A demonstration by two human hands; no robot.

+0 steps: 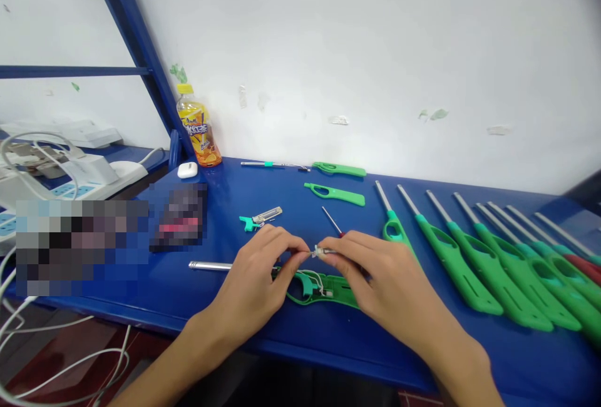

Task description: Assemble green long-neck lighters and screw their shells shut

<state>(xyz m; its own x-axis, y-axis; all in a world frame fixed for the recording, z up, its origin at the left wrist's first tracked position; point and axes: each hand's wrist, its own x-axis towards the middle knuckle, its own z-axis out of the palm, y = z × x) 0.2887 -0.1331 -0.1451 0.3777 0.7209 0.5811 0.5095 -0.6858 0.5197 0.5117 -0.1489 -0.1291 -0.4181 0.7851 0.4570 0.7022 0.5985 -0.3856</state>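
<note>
My right hand is closed in a pinch on a small pale lighter part; most of it is hidden by the fingers. The thumb and index finger of my left hand pinch together at its tip; what they hold is too small to make out. Just below lies an opened green lighter half-shell with a teal trigger and white wires inside. Its metal barrel sticks out to the left. Behind my hands are a red-handled screwdriver and a loose teal trigger beside a clear-and-metal piece.
Two green shell pieces and a metal barrel with wires lie near the wall. Several green lighters are lined up at right. A drink bottle, a white earbud case and white cables are at left.
</note>
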